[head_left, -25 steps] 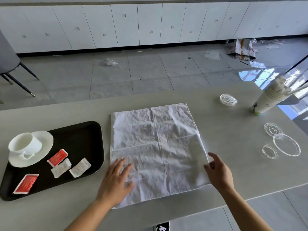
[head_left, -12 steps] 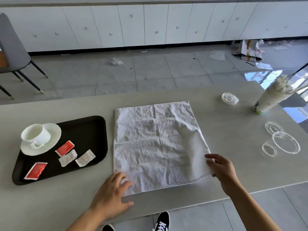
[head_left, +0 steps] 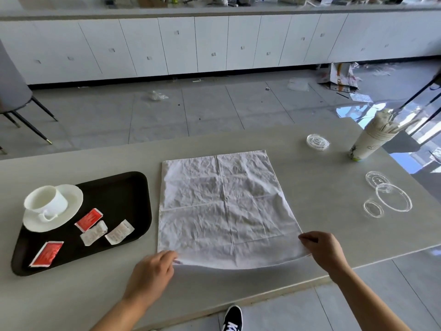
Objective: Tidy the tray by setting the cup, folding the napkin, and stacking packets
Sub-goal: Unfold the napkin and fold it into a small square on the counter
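Observation:
A creased white napkin (head_left: 224, 206) lies spread flat on the grey table. My left hand (head_left: 152, 273) pinches its near left corner and my right hand (head_left: 322, 249) pinches its near right corner; the near edge is lifted slightly off the table. To the left sits a black tray (head_left: 124, 187) holding a white cup (head_left: 46, 201) upright on a white saucer (head_left: 69, 211), two red packets (head_left: 88, 219) (head_left: 47, 254) and two white packets (head_left: 93, 232) (head_left: 119, 231), all lying apart.
On the right of the table stand a paper cup stack (head_left: 367, 144) with sticks in it and several clear plastic lids (head_left: 393, 197) (head_left: 317, 141). The table's near edge runs just below my hands. A chair (head_left: 14, 91) stands at far left on the littered floor.
Both hands slid from flat on the napkin to its near corners and closed on them. The near edge now lifts off the table. The view has tilted up.

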`<action>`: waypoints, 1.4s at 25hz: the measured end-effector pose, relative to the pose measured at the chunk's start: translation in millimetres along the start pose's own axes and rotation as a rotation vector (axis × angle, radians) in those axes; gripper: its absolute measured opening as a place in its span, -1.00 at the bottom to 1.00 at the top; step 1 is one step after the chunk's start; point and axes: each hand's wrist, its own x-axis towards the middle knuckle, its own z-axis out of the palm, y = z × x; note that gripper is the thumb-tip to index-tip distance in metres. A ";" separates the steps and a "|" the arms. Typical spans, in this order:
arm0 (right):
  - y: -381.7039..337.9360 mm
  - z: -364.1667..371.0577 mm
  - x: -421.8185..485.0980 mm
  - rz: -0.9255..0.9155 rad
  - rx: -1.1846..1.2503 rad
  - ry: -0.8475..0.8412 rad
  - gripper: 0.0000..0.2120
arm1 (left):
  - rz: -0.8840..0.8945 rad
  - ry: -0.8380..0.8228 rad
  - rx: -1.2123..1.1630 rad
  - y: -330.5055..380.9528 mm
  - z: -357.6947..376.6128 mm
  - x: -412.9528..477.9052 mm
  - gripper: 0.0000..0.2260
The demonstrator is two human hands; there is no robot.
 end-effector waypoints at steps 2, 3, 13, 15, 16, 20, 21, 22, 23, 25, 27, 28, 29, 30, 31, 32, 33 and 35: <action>2.8 -2.6 1.8 -0.008 0.058 -0.034 -0.57 | -0.135 0.002 -0.092 -1.2 -1.5 10.2 -0.87; 2.7 -3.9 2.0 -0.055 0.043 -0.053 -0.55 | -0.192 -0.004 -0.149 -2.7 -2.0 14.8 -0.86; -15.8 -18.6 4.9 -0.422 -0.102 0.046 -0.97 | -0.441 -0.014 -0.402 -30.8 -7.7 22.3 -0.79; -12.2 -22.7 6.5 -0.412 -0.112 0.030 -0.89 | -0.459 -0.015 -0.410 -32.4 -9.3 20.7 -0.81; -9.5 -24.4 8.3 -0.408 -0.133 0.026 -0.83 | -0.461 -0.016 -0.411 -32.8 -10.7 20.2 -0.81; -3.9 -23.5 13.5 -0.361 -0.149 -0.008 -0.74 | -0.456 0.031 -0.436 -30.2 -17.4 23.8 -0.82; -5.5 -21.4 15.5 -0.350 -0.140 -0.007 -0.72 | -0.455 0.054 -0.454 -28.8 -18.9 28.2 -0.81; -8.7 -19.4 18.2 -0.345 -0.128 -0.001 -0.70 | -0.459 0.078 -0.473 -27.4 -20.1 33.5 -0.81; -13.3 -17.8 22.1 -0.346 -0.117 0.008 -0.68 | -0.471 0.100 -0.487 -26.3 -21.4 39.4 -0.82; -24.6 -15.2 30.9 -0.359 -0.107 0.026 -0.65 | -0.504 0.148 -0.499 -24.6 -23.5 51.0 -0.82; -37.4 -13.1 40.7 -0.367 -0.098 0.035 -0.62 | -0.523 0.190 -0.496 -24.2 -24.7 61.1 -0.83; -43.6 -12.2 45.9 -0.369 -0.096 0.036 -0.60 | -0.526 0.206 -0.492 -24.5 -25.2 66.1 -0.83; -49.6 -11.5 51.5 -0.370 -0.097 0.037 -0.58 | -0.530 0.220 -0.486 -25.0 -26.1 71.6 -0.83; -55.2 -10.6 56.5 -0.371 -0.098 0.039 -0.58 | -0.535 0.235 -0.478 -25.6 -27.4 76.2 -0.82; -60.3 -10.3 61.8 -0.370 -0.096 0.040 -0.59 | -0.540 0.252 -0.469 -26.2 -29.0 80.6 -0.81; -65.4 -10.6 67.6 -0.370 -0.093 0.040 -0.60 | -0.549 0.271 -0.465 -26.6 -31.1 85.8 -0.80; -69.8 -10.8 73.1 -0.368 -0.089 0.036 -0.62 | -0.560 0.289 -0.467 -27.4 -33.9 91.3 -0.79; -78.8 -9.6 83.3 -0.370 -0.079 0.030 -0.64 | -0.570 0.322 -0.480 -30.3 -39.7 102.7 -0.79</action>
